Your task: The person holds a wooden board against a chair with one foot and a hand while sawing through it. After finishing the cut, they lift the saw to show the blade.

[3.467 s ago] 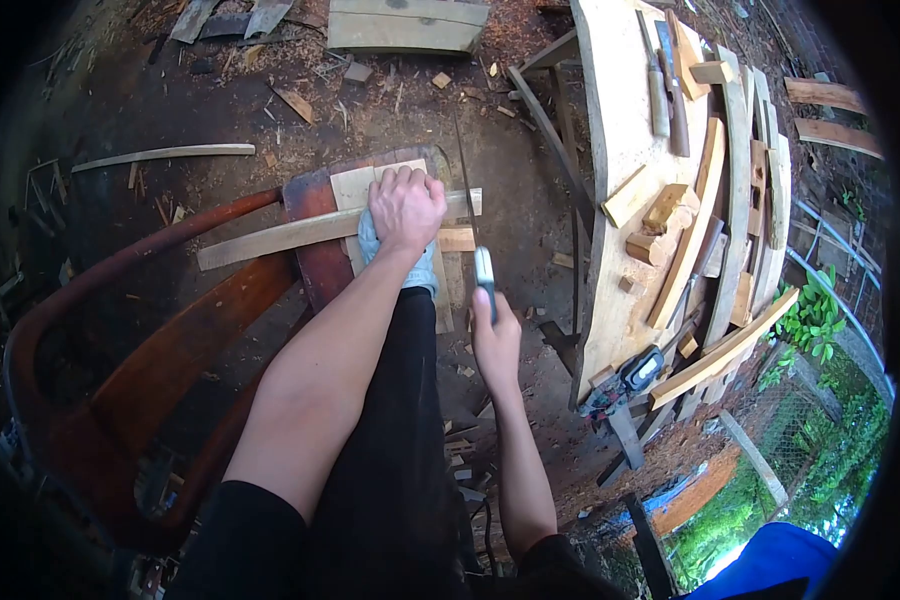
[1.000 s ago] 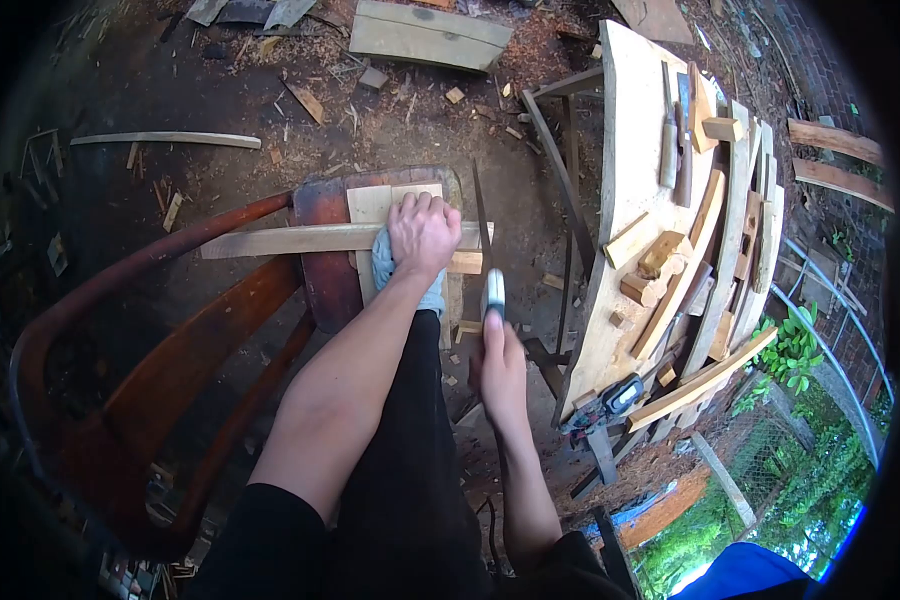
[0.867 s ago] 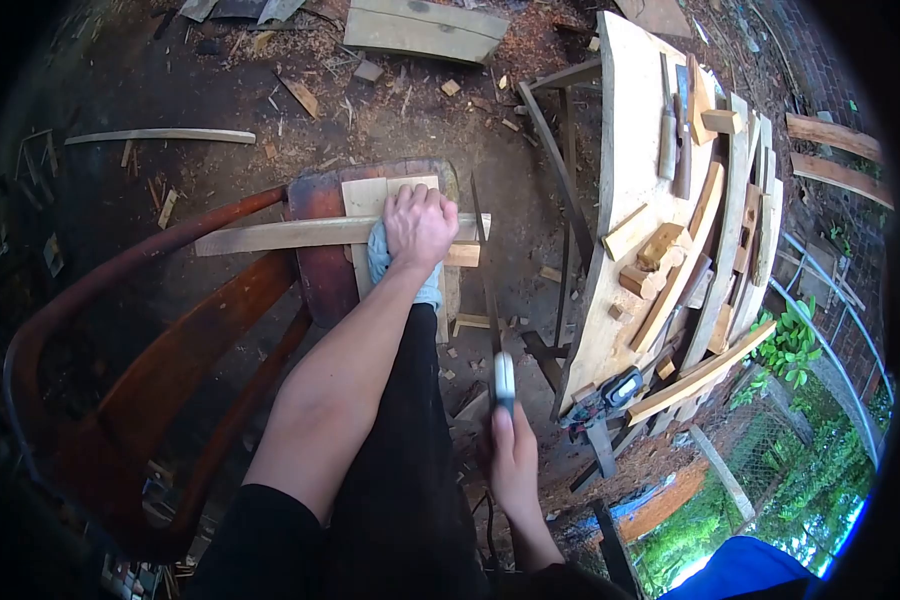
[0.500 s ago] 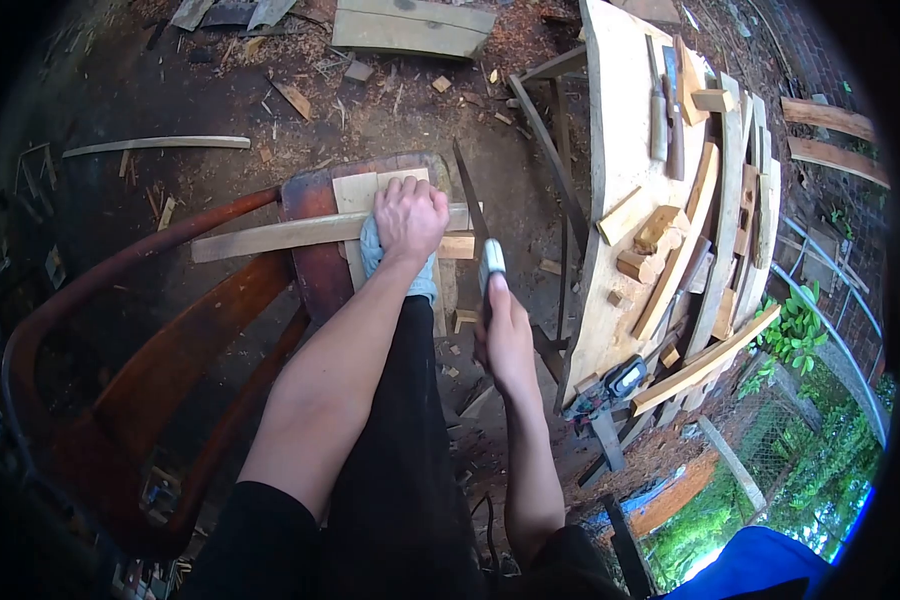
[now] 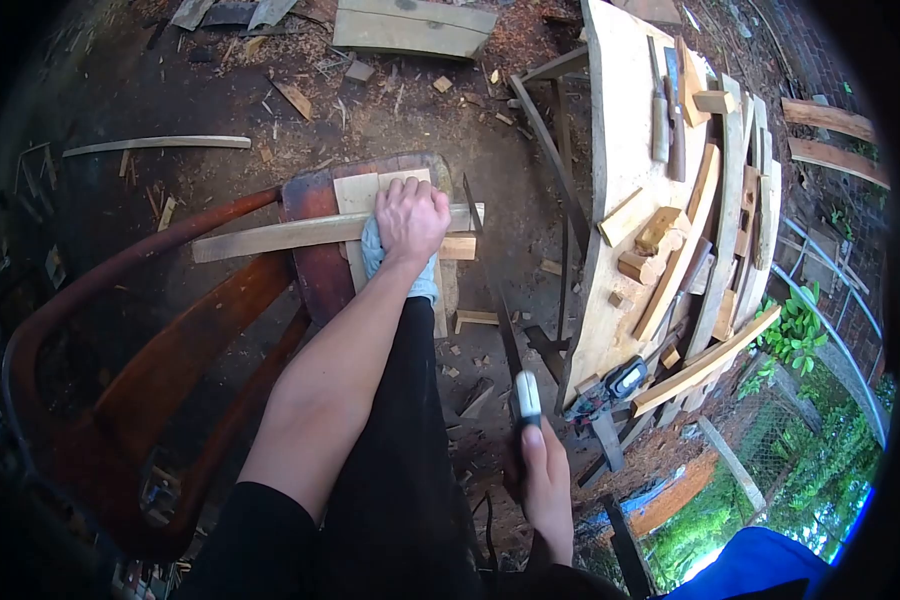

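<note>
- At the lower centre, the right hand [image 5: 548,485] is closing around the white-and-dark handle [image 5: 527,395] of a narrow dark-bladed handsaw [image 5: 506,335]; its thumb is lying along the handle.
- The blade is slanting up and left, its upper part crossing the right end of a long, pale, slightly curved wooden strip [image 5: 290,236].
- Left of the blade, the left hand [image 5: 410,220] is pressing on this strip, fingers curling down over it; the fingertips are hiding from view. Light-blue fabric [image 5: 425,282] is showing just below.
- Beneath, pale flat wood pieces [image 5: 355,190] are resting on the seat of a reddish-brown wooden chair [image 5: 195,345], left of centre; a small pale block [image 5: 458,247] is jutting out below the strip's end.
- At the right, a pale wooden workbench [image 5: 620,140] is bearing long-handled tools [image 5: 660,130] and cut timber [image 5: 662,230].
- At the upper centre, a broad weathered board [image 5: 415,28] is lying among shavings.
</note>
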The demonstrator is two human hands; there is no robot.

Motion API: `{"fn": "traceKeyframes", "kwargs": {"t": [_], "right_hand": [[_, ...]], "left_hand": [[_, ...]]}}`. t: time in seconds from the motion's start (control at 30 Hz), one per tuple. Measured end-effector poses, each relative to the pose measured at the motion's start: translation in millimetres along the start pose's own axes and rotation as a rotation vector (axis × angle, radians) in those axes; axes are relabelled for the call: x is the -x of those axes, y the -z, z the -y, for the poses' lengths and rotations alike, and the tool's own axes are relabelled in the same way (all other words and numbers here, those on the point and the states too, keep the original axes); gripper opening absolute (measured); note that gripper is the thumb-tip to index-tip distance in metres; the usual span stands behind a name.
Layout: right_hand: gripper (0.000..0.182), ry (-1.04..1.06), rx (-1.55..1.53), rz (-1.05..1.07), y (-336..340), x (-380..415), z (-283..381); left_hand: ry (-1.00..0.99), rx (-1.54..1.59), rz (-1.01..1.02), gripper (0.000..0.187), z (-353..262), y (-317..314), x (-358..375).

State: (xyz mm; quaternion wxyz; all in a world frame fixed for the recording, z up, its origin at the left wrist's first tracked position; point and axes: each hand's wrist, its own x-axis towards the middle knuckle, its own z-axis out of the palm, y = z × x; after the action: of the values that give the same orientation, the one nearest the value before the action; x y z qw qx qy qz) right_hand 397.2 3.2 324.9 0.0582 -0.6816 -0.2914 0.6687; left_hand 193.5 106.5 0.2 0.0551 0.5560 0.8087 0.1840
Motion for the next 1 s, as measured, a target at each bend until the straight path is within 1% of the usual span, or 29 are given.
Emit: {"fn": "traceKeyframes", "kwargs": {"t": [0.07,0.13,0.2,0.23,0.3,0.33,0.4,0.43,0.47,0.5,0.53,0.57,0.67,0.73,0.77,0.8,0.87,0.9,0.93,0.97,1.0], "right_hand": [[0.048,0.047,0.080,-0.040,-9.4,-51.8,-8.7],[0.053,0.226,0.142,-0.088,-24.5,-128.0,-16.3],[0.061,0.210,0.283,-0.171,-36.8,-197.2,-23.5],[0.061,0.209,0.280,-0.168,-44.0,-204.6,-16.8],[0.065,0.087,0.227,-0.178,-53.4,-210.1,-7.5],[0.065,0.116,0.237,-0.182,-52.0,-201.3,-13.2],[0.061,0.242,0.194,-0.203,-44.5,-161.4,-34.7],[0.054,0.160,0.183,-0.130,-36.1,-123.5,-35.2],[0.042,0.152,0.094,-0.092,-32.7,-81.8,-29.5],[0.039,0.078,0.087,-0.059,-22.8,-45.8,-32.1],[0.038,0.050,0.044,-0.073,-16.3,-13.4,-32.4],[0.036,0.022,0.000,-0.083,-11.6,5.4,-29.4],[0.035,-0.024,-0.089,-0.023,0.1,9.4,-17.6],[0.038,0.027,-0.005,-0.021,-8.3,-25.9,-13.7],[0.041,0.056,0.026,-0.057,-17.4,-58.0,-17.3],[0.045,0.090,0.059,-0.098,-27.7,-99.5,-23.1],[0.060,0.214,0.259,-0.180,-49.8,-185.2,-44.3],[0.062,0.229,0.256,-0.213,-63.0,-211.4,-36.4],[0.064,0.205,0.190,-0.244,-71.4,-223.5,-31.5],[0.064,0.205,0.179,-0.246,-69.8,-228.3,-28.1],[0.062,0.155,0.096,-0.203,-62.2,-228.9,-25.7]], "left_hand": [[-0.006,0.018,-0.018,0.021,0.5,-0.2,2.1],[-0.011,0.020,-0.009,0.021,-2.0,0.5,2.3],[-0.015,0.008,-0.008,0.021,0.8,2.1,-0.2],[-0.005,-0.001,-0.007,0.022,0.5,2.2,1.1],[-0.002,0.002,-0.005,0.022,-2.7,1.4,1.2],[-0.005,-0.008,-0.001,0.022,-2.6,2.3,2.1],[-0.006,-0.018,-0.007,0.022,-1.2,1.9,-2.6],[-0.003,-0.006,-0.005,0.022,0.0,0.8,-1.5],[-0.002,0.009,0.000,0.022,-0.9,0.8,1.0],[0.001,0.016,0.001,0.022,-2.4,0.7,1.6],[-0.002,0.015,0.001,0.022,-3.2,2.6,1.2],[-0.005,0.009,0.001,0.022,-2.7,4.2,1.0],[-0.003,0.023,0.002,0.022,-0.8,2.2,0.9],[-0.004,0.024,-0.006,0.022,1.6,0.6,-0.7],[-0.007,0.035,-0.006,0.022,0.5,1.5,2.1],[-0.012,0.041,-0.003,0.022,-1.5,1.4,3.6],[-0.015,0.001,0.008,0.020,-1.1,2.3,1.0],[-0.018,-0.004,0.008,0.020,-0.5,2.5,2.2],[-0.011,-0.002,0.010,0.020,-0.4,2.1,2.9],[-0.007,0.003,0.011,0.021,0.2,0.9,1.7],[-0.009,0.003,0.016,0.021,1.6,1.1,1.9]]}}
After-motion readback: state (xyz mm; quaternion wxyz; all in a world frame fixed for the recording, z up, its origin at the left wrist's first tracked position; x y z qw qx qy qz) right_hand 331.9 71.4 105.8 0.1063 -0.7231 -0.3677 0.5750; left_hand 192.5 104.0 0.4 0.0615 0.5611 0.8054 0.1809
